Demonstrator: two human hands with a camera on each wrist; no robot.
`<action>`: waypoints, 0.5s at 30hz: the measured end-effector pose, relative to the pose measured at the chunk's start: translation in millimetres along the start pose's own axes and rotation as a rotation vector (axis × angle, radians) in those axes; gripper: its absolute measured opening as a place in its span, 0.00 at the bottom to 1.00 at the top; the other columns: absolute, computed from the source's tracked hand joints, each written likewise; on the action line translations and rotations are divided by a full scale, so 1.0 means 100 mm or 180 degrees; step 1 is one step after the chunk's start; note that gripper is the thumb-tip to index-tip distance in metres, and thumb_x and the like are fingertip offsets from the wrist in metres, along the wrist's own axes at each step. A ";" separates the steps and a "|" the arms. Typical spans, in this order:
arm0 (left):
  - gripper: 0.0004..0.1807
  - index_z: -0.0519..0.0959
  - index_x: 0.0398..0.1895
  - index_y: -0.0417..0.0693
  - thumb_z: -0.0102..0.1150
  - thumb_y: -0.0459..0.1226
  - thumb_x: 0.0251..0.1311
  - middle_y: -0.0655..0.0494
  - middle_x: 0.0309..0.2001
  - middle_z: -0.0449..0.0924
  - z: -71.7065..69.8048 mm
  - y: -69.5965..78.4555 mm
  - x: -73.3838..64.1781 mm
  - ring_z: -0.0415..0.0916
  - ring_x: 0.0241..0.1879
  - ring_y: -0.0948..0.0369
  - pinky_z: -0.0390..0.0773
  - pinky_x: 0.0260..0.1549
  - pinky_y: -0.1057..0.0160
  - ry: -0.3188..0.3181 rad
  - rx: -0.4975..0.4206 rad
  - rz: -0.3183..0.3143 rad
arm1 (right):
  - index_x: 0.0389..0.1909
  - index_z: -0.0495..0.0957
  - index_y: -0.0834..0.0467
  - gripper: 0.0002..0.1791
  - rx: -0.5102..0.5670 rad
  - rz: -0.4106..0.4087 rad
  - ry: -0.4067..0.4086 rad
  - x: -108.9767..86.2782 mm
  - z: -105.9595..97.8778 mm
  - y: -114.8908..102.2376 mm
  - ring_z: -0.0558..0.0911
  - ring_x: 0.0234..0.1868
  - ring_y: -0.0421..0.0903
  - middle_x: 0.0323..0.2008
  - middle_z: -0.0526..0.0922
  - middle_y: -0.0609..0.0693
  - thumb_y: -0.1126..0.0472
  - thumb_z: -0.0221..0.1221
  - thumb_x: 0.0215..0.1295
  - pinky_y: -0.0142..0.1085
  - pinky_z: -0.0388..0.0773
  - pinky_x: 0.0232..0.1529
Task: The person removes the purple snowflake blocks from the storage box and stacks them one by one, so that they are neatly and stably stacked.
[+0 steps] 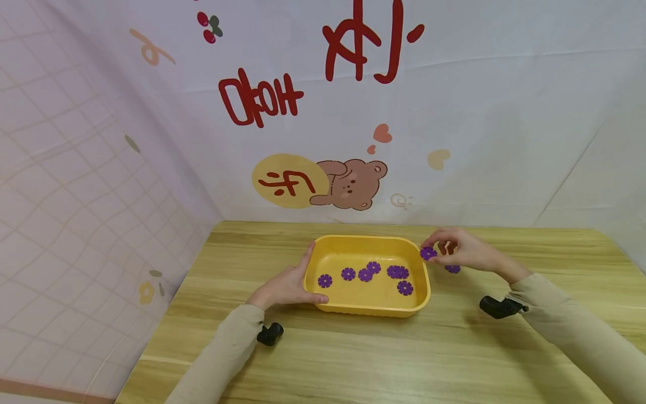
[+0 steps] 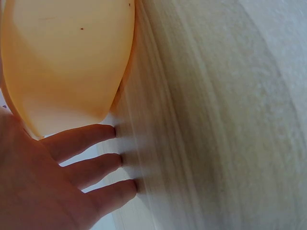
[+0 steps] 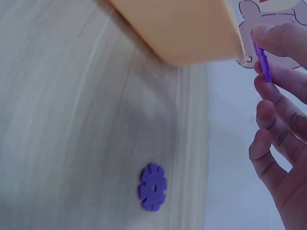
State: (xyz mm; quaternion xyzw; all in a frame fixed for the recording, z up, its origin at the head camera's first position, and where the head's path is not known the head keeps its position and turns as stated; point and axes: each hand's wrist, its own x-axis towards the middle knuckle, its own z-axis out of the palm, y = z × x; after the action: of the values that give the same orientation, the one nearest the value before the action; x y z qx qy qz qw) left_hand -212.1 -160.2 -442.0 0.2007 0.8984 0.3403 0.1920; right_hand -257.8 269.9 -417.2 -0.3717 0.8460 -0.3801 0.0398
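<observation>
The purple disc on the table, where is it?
In the head view, the disc lies right of the yellow tray, partly hidden by the right hand.

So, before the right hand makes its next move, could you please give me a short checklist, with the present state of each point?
1. Purple disc pinched by the right hand: ok.
2. Left hand touching the yellow box: ok, at its left end.
3. Yellow box upright on the table: ok.
4. Bare space inside the box: ok.
5. Pinched disc clear of the rim: cannot tell.
6. No loose disc on the table: not ok, one lies near the right hand.
</observation>
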 end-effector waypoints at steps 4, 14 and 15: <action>0.72 0.23 0.76 0.62 0.72 0.60 0.44 0.55 0.39 0.79 0.00 0.00 0.00 0.75 0.36 0.62 0.72 0.51 0.53 0.0000 -0.0025 -0.0005 | 0.47 0.82 0.57 0.15 -0.0026 0.0015 0.0062 -0.06 0.00 0.06 0.73 0.27 0.41 0.40 0.80 0.46 0.68 0.67 0.58 0.34 0.73 0.25; 0.71 0.22 0.75 0.62 0.71 0.59 0.46 0.57 0.35 0.79 0.01 -0.01 0.01 0.76 0.32 0.62 0.74 0.47 0.57 -0.0017 -0.0024 0.0033 | 0.48 0.81 0.60 0.15 -0.0009 0.0052 0.0185 -0.25 -0.04 0.16 0.73 0.27 0.42 0.41 0.80 0.48 0.69 0.66 0.58 0.33 0.72 0.24; 0.71 0.22 0.75 0.62 0.71 0.59 0.46 0.57 0.34 0.79 0.01 -0.01 0.01 0.76 0.32 0.62 0.74 0.46 0.58 -0.0018 -0.0025 0.0035 | 0.47 0.81 0.59 0.15 -0.0022 0.0065 0.0199 -0.27 -0.04 0.18 0.73 0.28 0.41 0.40 0.80 0.48 0.69 0.66 0.58 0.33 0.72 0.25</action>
State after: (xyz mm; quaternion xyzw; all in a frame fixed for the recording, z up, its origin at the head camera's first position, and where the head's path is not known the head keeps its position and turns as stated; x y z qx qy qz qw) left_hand -213.0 -160.2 -443.6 0.2058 0.8954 0.3442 0.1935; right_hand -250.6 297.9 -432.0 -0.3512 0.8519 -0.3883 0.0160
